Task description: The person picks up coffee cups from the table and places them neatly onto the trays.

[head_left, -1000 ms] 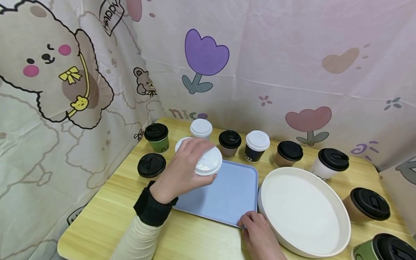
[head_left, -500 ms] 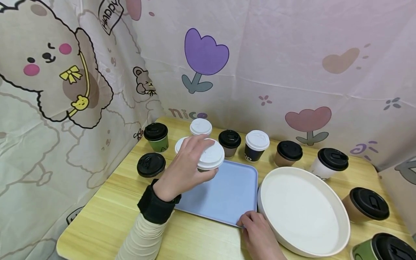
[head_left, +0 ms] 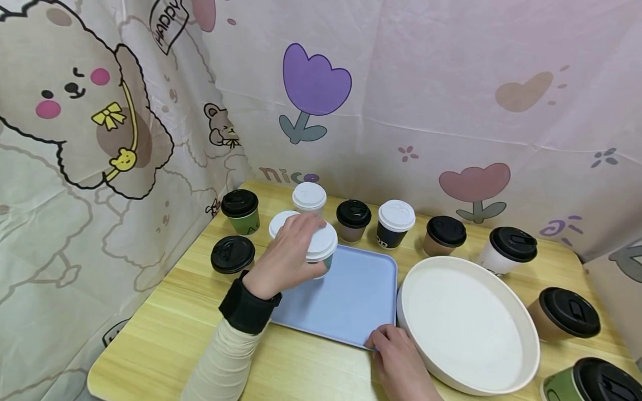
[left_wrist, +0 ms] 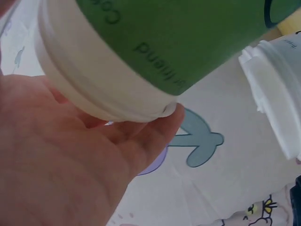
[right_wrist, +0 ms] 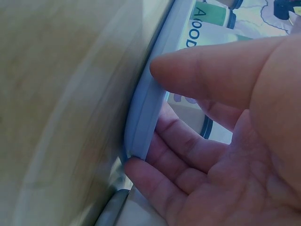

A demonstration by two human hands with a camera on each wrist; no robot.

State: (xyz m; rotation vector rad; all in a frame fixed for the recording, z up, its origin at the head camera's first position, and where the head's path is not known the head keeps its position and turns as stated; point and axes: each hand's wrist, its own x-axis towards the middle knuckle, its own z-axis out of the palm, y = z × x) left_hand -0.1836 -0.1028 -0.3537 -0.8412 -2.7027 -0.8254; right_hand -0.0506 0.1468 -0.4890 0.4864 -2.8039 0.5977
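My left hand (head_left: 286,257) grips a paper cup (head_left: 323,243) with a white lid, its fingers round the lid's edge. The cup is over the far left part of the blue tray (head_left: 351,295); whether its base touches the tray I cannot tell. In the left wrist view, the cup's green printed side (left_wrist: 188,42) is above the palm. My right hand (head_left: 398,356) pinches the tray's near right corner, with the thumb on one side of the rim (right_wrist: 155,89) and fingers on the other. Another white-lidded cup (head_left: 281,220) stands just behind the left hand, partly hidden.
A round cream tray (head_left: 468,323) adjoins the blue one on the right. Along the back of the wooden table (head_left: 165,328) stand several lidded cups, among them a green cup (head_left: 241,210) and a black cup (head_left: 395,223). A brown cup (head_left: 562,314) stands at the right.
The left hand has straightened the cup slightly and shifted it, so that more of its side and lower end shows above the tray. The right hand has stayed at the corner.
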